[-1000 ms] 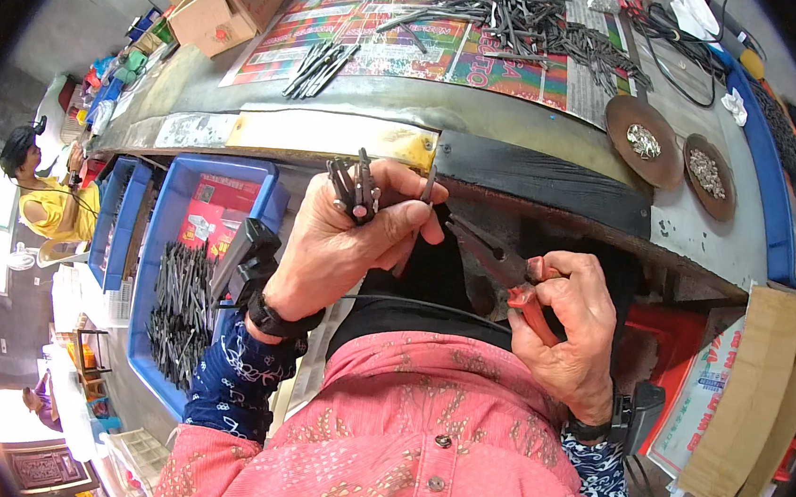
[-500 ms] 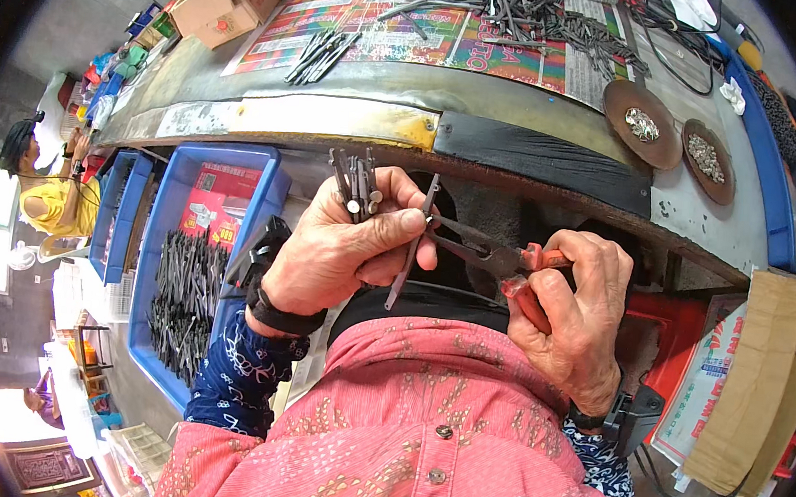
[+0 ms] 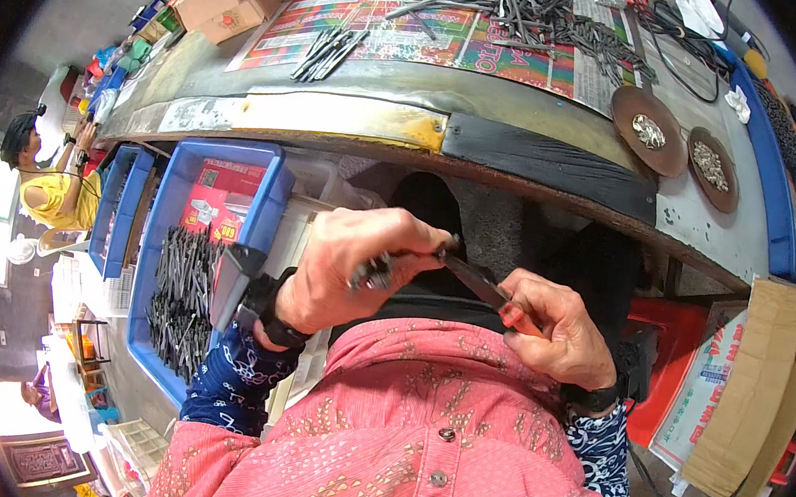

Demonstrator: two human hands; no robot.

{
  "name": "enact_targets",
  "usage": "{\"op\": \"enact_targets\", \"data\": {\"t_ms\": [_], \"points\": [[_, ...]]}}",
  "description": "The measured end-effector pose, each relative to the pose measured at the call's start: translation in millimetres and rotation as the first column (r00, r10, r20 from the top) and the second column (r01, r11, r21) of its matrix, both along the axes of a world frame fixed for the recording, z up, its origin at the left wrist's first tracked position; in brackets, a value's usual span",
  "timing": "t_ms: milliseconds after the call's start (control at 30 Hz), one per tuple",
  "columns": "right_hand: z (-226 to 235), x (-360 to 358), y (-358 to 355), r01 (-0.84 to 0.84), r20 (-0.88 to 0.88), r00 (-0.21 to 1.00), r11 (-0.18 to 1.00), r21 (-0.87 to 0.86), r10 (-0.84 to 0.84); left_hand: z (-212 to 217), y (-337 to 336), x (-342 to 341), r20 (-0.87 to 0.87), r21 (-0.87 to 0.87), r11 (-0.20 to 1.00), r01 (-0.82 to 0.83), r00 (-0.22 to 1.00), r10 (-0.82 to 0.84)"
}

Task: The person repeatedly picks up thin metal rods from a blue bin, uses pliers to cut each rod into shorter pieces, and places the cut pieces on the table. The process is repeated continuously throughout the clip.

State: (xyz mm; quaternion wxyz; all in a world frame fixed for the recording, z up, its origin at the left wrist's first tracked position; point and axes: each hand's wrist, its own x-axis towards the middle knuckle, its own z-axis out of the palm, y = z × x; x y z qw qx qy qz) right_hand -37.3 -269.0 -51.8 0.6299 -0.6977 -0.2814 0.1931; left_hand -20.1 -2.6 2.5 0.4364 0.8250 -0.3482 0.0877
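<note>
My left hand is closed around a small bundle of dark metal strips, turned so that their ends face me. My right hand grips pliers by their red handles, which are squeezed together. The dark jaws reach up and left to the fingertips of my left hand. Those fingers hide most of the single strip at the jaw tips, so I cannot tell exactly how the jaws meet it. Both hands are above my lap, in front of the workbench edge.
At left stands a blue bin with many dark strips. The bench bears strip piles, two brown dishes of small metal pieces and a cardboard box. A person in yellow sits far left.
My left hand has rolled over, turning the bundle toward me and covering the single strip. The plier handles, spread before, are now squeezed together, and my right hand has turned and shifted slightly down.
</note>
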Motion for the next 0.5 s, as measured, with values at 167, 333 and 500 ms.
{"op": "enact_targets", "data": {"t_ms": [167,333,500], "points": [[-12,3,2,-0.046,-0.297,0.944,0.952,0.304,0.140,4,0,5,0.281,0.156,0.985,0.068,0.953,-0.111],[-5,3,5,0.118,-0.017,0.993,0.990,0.075,-0.117,8,0,21,0.277,0.192,0.981,0.008,0.959,-0.062],[5,3,6,0.238,0.126,0.966,0.968,-0.078,-0.227,5,18,48,0.338,0.292,0.899,-0.327,0.914,0.223]]}}
